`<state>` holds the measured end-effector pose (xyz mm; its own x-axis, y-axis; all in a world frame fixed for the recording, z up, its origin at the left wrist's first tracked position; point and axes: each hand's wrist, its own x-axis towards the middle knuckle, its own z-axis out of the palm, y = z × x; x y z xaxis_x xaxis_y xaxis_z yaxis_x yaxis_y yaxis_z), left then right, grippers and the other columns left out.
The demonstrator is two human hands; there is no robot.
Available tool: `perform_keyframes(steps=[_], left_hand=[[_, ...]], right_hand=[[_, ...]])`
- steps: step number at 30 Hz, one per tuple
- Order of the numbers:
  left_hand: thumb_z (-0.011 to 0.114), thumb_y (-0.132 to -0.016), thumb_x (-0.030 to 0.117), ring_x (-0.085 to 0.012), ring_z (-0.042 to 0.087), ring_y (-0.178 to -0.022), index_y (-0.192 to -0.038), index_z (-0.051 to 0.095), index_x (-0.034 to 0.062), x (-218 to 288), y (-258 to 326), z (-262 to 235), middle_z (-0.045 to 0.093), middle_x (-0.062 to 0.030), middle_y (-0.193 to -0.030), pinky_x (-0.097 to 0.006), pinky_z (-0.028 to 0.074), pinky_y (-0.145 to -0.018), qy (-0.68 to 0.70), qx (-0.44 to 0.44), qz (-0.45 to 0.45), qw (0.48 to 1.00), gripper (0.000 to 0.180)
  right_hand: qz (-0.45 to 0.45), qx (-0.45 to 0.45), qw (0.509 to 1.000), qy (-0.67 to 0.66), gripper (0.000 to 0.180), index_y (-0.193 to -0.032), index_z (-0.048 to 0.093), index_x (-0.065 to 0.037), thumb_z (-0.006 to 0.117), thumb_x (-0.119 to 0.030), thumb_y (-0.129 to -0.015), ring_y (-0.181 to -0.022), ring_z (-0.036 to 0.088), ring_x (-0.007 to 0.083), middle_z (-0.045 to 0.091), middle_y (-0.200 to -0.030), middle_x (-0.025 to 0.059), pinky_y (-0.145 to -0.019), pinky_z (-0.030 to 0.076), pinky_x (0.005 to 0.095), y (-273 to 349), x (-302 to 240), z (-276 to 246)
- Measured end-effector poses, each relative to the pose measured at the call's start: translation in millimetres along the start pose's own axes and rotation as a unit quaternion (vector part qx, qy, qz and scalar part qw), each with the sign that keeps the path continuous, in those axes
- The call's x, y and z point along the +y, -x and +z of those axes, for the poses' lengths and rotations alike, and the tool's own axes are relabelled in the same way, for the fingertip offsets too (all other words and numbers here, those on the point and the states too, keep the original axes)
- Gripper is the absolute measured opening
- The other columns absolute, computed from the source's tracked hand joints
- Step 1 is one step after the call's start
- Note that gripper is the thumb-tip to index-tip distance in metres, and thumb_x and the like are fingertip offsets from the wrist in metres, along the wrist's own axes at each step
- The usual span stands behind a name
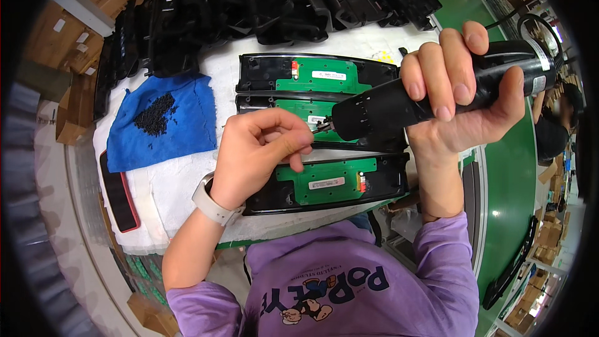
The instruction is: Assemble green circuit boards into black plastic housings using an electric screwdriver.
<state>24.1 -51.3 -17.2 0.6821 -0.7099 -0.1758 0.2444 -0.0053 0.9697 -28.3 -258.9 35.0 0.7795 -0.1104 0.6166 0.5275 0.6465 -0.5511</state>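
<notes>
My right hand (458, 97) grips a black electric screwdriver (387, 112), held nearly level with its tip pointing left. My left hand (259, 153), with a white watch on its wrist, has its fingers pinched at the screwdriver's tip (322, 126); whatever small part is between them is hidden. Under both hands lie three black plastic housings with green circuit boards: a far one (318, 73), a middle one (293, 109) and a near one (327, 181).
A blue cloth (181, 125) with a heap of small black screws (155, 114) lies to the left. A phone in a red case (118, 196) is at the table's left edge. Several black housings (274, 0) are stacked at the back. A green conveyor belt (518, 175) runs on the right.
</notes>
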Motion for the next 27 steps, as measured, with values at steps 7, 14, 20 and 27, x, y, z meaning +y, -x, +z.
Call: perform_keyframes(steps=[7,14,20,27], left_hand=[[0.059,-0.081,0.002,-0.0106,0.06,-0.067,-0.088,0.061,-0.003,-1,-1,-6,0.063,-0.0067,-0.077,-0.021,0.048,-0.061,-0.032,-0.015,0.056,0.998,0.009],[0.069,-0.067,0.007,-0.0184,0.057,-0.069,-0.077,0.065,0.0042,21,-3,-51,0.058,-0.0049,-0.074,-0.027,0.045,-0.059,-0.442,-0.036,0.284,0.85,0.011],[0.073,-0.054,0.011,-0.0181,0.046,-0.064,-0.069,0.065,0.0082,0,5,-62,0.043,-0.0012,-0.064,-0.031,0.04,-0.053,-0.522,-0.095,0.302,0.792,0.018],[0.072,-0.053,0.009,-0.0187,0.045,-0.065,-0.068,0.064,0.0079,-7,4,-65,0.042,-0.0019,-0.065,-0.03,0.039,-0.053,-0.519,-0.082,0.319,0.789,0.017]], right_hand=[[0.03,0.022,0.999,-0.031,0.035,-0.098,0.045,-0.001,0.051,-0.033,-0.084,-0.048,0.043,0.0093,0.044,-0.063,-0.0012,-0.058,0.037,0.028,-4,3,4],[0.073,-0.012,0.995,0.062,0.036,-0.099,0.043,-0.001,0.051,-0.033,-0.085,-0.047,0.043,0.0089,0.045,-0.063,-0.0009,-0.056,0.038,0.0275,-6,-10,-7],[0.126,-0.001,0.96,0.249,0.043,-0.098,0.043,-0.004,0.056,-0.042,-0.081,-0.042,0.04,0.0096,0.043,-0.056,-0.0014,-0.049,0.038,0.0263,-8,7,23],[0.131,-0.01,0.964,0.233,0.042,-0.097,0.045,-0.007,0.059,-0.041,-0.078,-0.041,0.042,0.0097,0.045,-0.057,-0.0009,-0.047,0.036,0.0255,-3,24,23]])
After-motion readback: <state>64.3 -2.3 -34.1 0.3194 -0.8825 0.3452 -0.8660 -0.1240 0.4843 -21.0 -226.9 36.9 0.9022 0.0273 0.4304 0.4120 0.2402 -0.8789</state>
